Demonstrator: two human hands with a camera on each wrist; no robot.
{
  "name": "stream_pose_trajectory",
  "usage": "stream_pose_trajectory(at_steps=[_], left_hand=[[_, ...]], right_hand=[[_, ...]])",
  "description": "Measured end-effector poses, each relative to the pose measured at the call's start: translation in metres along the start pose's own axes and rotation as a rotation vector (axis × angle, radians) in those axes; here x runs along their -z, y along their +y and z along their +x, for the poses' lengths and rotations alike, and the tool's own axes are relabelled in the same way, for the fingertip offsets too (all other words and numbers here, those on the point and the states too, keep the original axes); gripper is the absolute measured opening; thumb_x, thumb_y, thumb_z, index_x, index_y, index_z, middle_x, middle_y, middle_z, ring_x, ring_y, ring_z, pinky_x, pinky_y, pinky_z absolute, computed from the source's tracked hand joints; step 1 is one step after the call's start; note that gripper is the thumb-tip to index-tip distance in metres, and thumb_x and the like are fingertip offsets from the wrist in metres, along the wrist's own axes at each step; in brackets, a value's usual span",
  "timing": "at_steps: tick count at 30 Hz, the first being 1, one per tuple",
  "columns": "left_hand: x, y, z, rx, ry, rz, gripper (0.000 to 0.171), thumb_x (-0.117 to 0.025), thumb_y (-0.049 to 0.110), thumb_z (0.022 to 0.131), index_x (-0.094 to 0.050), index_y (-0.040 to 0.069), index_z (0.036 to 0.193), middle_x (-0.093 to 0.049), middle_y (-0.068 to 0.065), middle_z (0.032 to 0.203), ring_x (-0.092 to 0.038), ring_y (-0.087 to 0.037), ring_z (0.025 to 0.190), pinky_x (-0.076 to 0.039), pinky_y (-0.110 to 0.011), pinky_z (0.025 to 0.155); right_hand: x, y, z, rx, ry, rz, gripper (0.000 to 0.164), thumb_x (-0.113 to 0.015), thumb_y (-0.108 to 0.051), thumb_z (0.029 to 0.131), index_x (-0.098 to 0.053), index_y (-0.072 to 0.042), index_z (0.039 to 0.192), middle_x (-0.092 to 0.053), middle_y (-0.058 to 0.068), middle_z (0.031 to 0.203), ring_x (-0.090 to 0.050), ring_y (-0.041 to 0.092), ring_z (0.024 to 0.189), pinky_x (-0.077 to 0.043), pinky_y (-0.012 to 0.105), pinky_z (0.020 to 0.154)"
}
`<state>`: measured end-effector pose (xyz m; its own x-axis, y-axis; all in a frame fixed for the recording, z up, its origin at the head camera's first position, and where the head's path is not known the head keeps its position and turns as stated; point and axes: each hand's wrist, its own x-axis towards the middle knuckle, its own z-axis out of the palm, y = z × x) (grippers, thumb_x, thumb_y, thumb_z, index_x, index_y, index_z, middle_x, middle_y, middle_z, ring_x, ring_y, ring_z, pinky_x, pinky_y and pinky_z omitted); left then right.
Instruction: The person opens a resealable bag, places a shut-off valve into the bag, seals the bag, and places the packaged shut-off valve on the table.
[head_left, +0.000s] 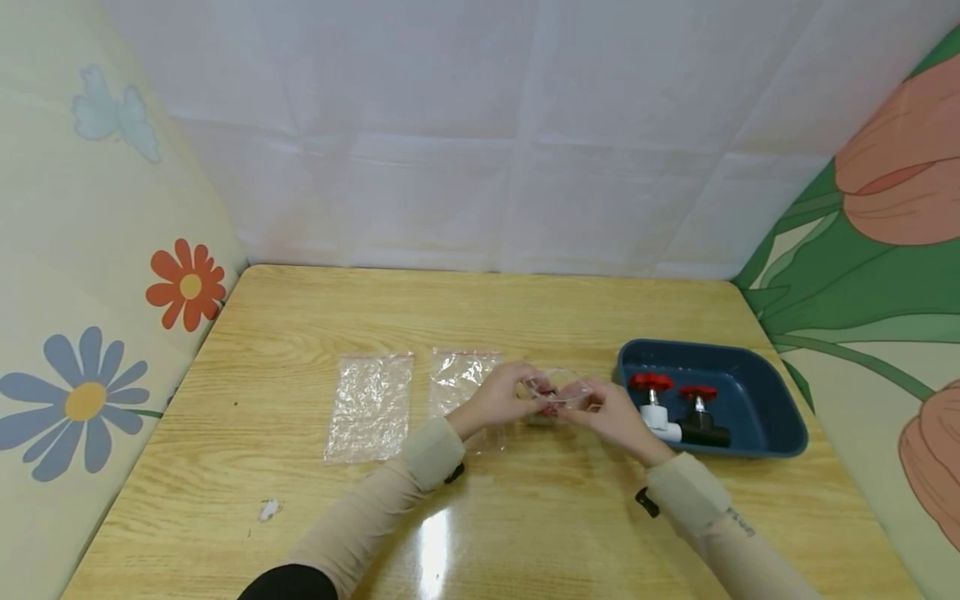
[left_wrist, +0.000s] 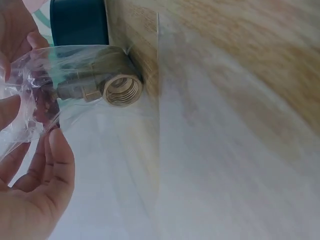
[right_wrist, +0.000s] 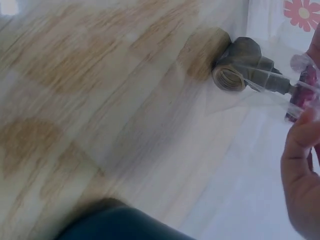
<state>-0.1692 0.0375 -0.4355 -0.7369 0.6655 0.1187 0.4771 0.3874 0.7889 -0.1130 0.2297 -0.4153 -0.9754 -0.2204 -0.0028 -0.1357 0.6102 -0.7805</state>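
Observation:
A clear plastic bag (head_left: pixel 561 380) is held in front of me, its mouth spread between both hands. Inside it stands a brass valve (left_wrist: pixel 116 80) with a red handwheel (right_wrist: pixel 306 92), threaded port low and wheel up near the fingers. My left hand (head_left: pixel 501 398) grips the left side of the bag's mouth with curled fingers. On the other side, my right hand (head_left: pixel 617 415) pinches the right edge close to the wheel. Both wrist views show the brass body down by the tabletop, seen through the film.
Two flat clear bags, one at the left (head_left: pixel 369 408) and one partly behind my left hand (head_left: pixel 459 379), lie on the wooden table (head_left: pixel 300 317). A blue tray (head_left: pixel 780 417) at right holds a white valve (head_left: pixel 655 415) and a black valve (head_left: pixel 703 425), both red-wheeled.

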Motion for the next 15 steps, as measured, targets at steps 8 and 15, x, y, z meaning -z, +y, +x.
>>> stream_pose_trajectory(at_steps=[8, 15], left_hand=[[-0.003, -0.001, 0.003, -0.009, 0.014, 0.071, 0.026, -0.073, 0.012, 0.074, -0.066, 0.008, 0.099, -0.062, -0.003, 0.100, -0.055, -0.017, 0.093, -0.043, -0.029, 0.087], [-0.007, 0.001, 0.002, 0.023, 0.054, -0.005, 0.017, -0.072, 0.004, 0.073, -0.069, 0.007, 0.090, -0.059, -0.001, 0.089, -0.053, -0.013, 0.082, -0.046, -0.018, 0.073]], right_hand=[[-0.006, 0.001, 0.003, -0.040, 0.020, 0.053, 0.027, -0.070, -0.012, 0.079, -0.064, 0.000, 0.103, -0.064, 0.009, 0.088, -0.055, 0.013, 0.067, -0.047, 0.024, 0.055], [-0.013, 0.002, 0.003, -0.018, 0.119, 0.058, 0.015, -0.067, 0.004, 0.074, -0.063, 0.003, 0.089, -0.063, 0.008, 0.072, -0.055, 0.009, 0.055, -0.047, 0.023, 0.049]])
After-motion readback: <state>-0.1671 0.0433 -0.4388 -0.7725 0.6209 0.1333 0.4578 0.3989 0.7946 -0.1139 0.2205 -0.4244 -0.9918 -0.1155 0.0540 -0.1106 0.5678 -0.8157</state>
